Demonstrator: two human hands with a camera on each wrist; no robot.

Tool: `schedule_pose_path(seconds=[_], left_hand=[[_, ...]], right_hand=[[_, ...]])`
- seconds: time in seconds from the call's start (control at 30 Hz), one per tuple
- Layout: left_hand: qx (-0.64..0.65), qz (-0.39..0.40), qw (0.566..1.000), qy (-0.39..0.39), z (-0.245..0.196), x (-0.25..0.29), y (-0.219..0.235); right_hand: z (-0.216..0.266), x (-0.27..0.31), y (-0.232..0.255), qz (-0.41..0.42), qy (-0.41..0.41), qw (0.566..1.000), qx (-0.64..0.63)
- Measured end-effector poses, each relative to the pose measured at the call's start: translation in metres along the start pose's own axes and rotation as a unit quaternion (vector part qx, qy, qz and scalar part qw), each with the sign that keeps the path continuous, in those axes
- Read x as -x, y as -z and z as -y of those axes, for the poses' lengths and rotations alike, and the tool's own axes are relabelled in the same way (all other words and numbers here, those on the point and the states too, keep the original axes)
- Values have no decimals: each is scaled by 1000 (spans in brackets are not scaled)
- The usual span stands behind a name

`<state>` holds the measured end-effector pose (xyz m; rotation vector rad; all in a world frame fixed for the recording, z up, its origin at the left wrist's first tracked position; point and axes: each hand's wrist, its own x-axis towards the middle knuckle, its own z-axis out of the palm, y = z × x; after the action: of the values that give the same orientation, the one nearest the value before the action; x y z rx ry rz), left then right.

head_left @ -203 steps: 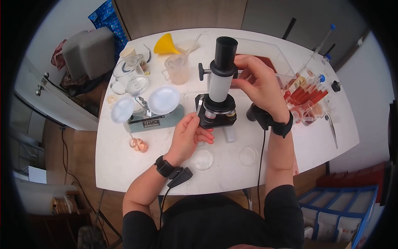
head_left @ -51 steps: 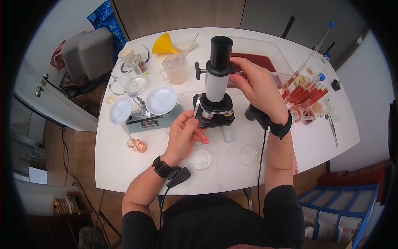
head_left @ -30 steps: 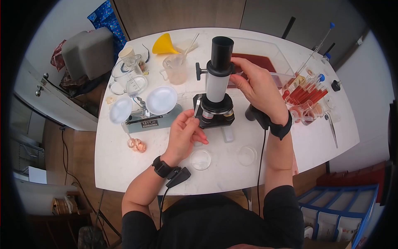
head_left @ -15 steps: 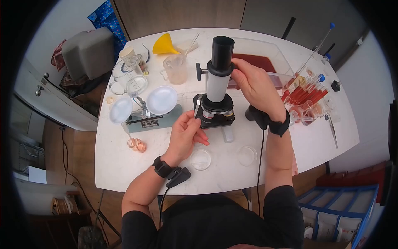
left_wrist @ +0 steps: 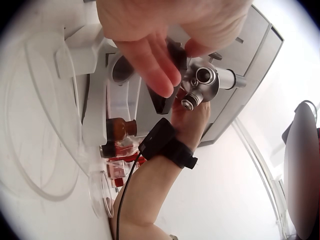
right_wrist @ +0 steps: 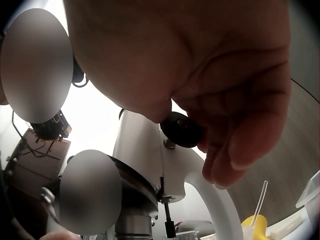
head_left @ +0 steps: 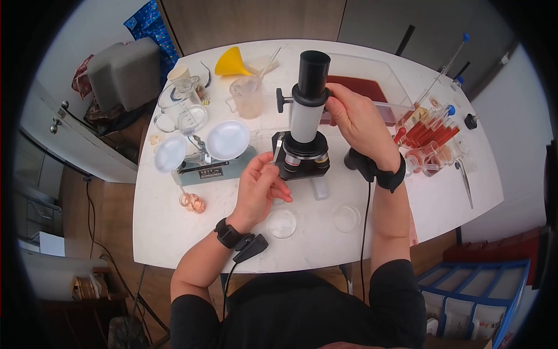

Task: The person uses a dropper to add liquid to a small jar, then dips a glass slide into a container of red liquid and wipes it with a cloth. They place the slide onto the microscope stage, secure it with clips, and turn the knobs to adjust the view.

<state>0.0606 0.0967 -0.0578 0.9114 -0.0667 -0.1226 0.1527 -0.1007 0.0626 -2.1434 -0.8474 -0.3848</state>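
Note:
A white and black microscope stands upright near the middle of the table. My right hand is at the right side of its tube. In the right wrist view, the thumb and fingers pinch a round black focus knob. My left hand grips the left front edge of the black stage, thumb and fingers on opposite faces of it. Beside those fingertips lies a metal stage clip. Above the stage sit the objective lenses. Whether a slide lies under the fingers, I cannot tell.
Two clear petri dishes lie in front of the microscope. A balance scale stands at left, near a jar of copper-coloured pieces. Tubes of red liquid and tweezers are at right. A yellow funnel lies behind.
My right thumb and fingers have shifted round the focus knob, the thumb now straighter along it. The left hand keeps its grip at the stage edge.

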Motion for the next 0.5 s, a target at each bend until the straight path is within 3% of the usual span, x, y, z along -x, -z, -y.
schedule_pose_path(seconds=[0.4,0.5], left_hand=[[-7,-20,999,29,-6,0,-10],[-22,5,999,24,-1,0,-2]], right_hand=[[2,0,1,1,3,1000,9],[2,0,0,1,0,1000,9]])
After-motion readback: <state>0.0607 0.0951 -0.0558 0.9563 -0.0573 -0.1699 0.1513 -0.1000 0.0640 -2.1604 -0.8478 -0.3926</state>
